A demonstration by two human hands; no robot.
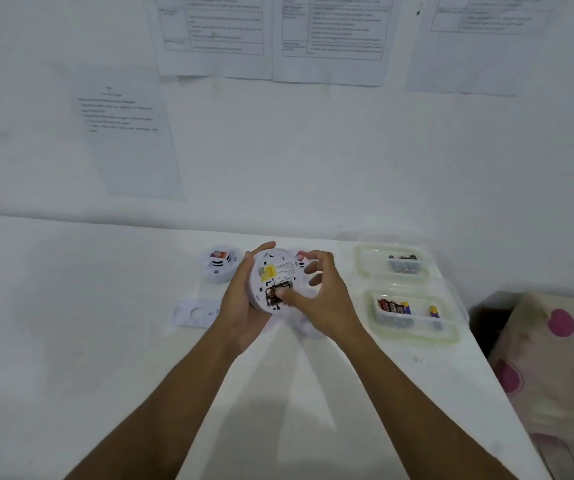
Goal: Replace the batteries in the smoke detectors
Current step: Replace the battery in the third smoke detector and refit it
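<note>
My left hand (240, 306) grips a round white smoke detector (273, 270) above the table, its back turned up toward me with a yellow label and an open battery bay. My right hand (316, 299) reaches over it, the thumb pressing into the battery bay (274, 295), where dark batteries show; the other fingers are loosely spread above the detector's right rim. A second detector (219, 266) lies on the table behind to the left, and a third (301, 259) is mostly hidden behind my right hand.
Two clear plastic tubs stand at the right: the far tub (365, 268) holds a few batteries, the near tub (413, 336) holds several. A flat white mounting plate (193, 315) lies left of my hands. A dotted pillow (552, 358) sits beyond the table's right edge. Papers hang on the wall.
</note>
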